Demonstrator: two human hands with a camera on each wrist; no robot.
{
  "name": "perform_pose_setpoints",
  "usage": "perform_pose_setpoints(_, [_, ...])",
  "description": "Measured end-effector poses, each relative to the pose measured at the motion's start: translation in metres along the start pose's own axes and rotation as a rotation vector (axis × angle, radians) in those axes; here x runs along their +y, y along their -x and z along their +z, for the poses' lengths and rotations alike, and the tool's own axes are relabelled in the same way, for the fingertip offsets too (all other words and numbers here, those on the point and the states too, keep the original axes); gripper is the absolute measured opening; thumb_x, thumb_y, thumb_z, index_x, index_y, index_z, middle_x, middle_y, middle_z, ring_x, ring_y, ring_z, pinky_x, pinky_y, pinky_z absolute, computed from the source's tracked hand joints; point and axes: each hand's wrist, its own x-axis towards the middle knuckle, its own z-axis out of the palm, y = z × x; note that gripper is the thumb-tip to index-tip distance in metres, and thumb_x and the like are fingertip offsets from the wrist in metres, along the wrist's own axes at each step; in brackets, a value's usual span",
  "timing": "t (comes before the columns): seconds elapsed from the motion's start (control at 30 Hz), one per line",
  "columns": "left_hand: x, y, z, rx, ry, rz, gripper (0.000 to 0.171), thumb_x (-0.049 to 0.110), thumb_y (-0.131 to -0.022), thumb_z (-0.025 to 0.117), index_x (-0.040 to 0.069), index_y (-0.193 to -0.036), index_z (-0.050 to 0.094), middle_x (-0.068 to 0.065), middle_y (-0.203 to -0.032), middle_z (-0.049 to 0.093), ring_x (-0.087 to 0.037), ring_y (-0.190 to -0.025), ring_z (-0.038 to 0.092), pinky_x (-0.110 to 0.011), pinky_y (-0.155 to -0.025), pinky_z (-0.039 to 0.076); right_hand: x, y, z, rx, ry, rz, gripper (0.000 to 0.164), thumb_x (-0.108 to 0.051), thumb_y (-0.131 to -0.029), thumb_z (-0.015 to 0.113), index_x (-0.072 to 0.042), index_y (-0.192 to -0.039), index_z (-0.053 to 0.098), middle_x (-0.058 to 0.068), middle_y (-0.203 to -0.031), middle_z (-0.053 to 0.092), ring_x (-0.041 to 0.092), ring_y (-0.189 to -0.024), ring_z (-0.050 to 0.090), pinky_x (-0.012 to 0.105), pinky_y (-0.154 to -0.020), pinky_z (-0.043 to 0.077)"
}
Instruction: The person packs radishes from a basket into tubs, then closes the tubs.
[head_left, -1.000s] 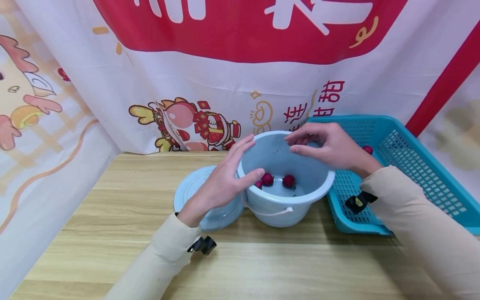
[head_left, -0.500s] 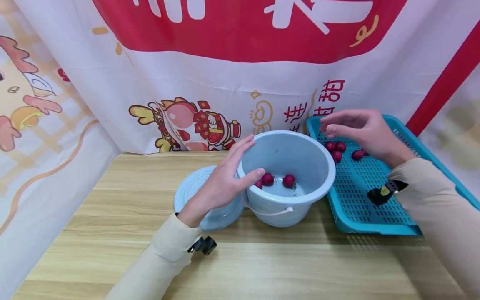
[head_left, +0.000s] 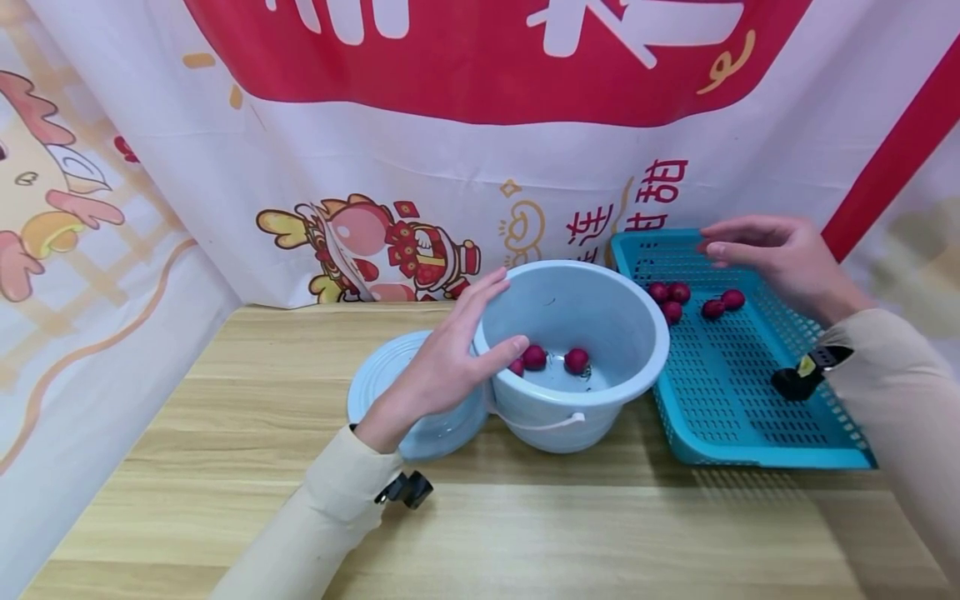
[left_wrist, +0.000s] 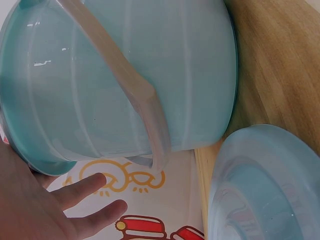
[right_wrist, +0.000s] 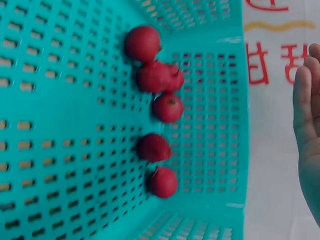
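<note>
My left hand [head_left: 450, 358] rests at the left rim of a light blue bucket [head_left: 562, 425], fingers straight and thumb reaching over the rim. In the left wrist view its spread fingers [left_wrist: 82, 192] show beside the bucket wall. A few red radishes [head_left: 577, 361] lie on the bucket's bottom, one partly hidden by the rim. Over the far right part of a teal slotted basket [head_left: 697, 454] hovers my right hand [head_left: 787, 258], fingers loosely bent, nothing seen in them. Below it, several radishes [right_wrist: 163, 182] lie along the basket's far end.
A round light blue lid [head_left: 442, 437] lies left of the bucket, partly under my left forearm. The bucket's white handle [head_left: 551, 425] hangs down its front. Behind the wooden table [head_left: 225, 433] hangs a printed cloth [head_left: 420, 158].
My right hand has moved right, from above the bucket to over the basket, bringing the radishes there into view. The left hand and the radishes in the bucket have stayed put.
</note>
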Motion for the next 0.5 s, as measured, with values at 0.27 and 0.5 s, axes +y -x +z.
perform_pose_setpoints(0.27, [0.0, 0.0, 0.0, 0.0, -0.001, -0.001, 0.08, 0.059, -0.099, 0.058, 0.031, -0.168, 0.029, 0.019, -0.177, 0.015, -0.023, -0.163, 0.029, -0.073, -0.12, 0.036, 0.025, -0.002, -0.013, 0.013, -0.14, 0.115, 0.047, -0.019, -0.1, 0.073, -0.017, -0.147, 0.065, -0.021, -0.124, 0.073, 0.002, -0.108, 0.07, 0.016, -0.08, 0.062])
perform_pose_setpoints(0.5, [0.0, 0.0, 0.0, 0.0, -0.001, -0.003, 0.08, 0.059, -0.099, 0.058, 0.031, -0.168, 0.029, 0.021, -0.177, 0.015, -0.023, -0.163, 0.029, -0.073, -0.12, 0.036, 0.042, -0.006, -0.016, -0.017, -0.052, 0.257, 0.059, -0.038, -0.1, 0.072, -0.024, -0.156, 0.055, -0.032, -0.117, 0.067, -0.007, -0.106, 0.066, 0.013, -0.082, 0.059])
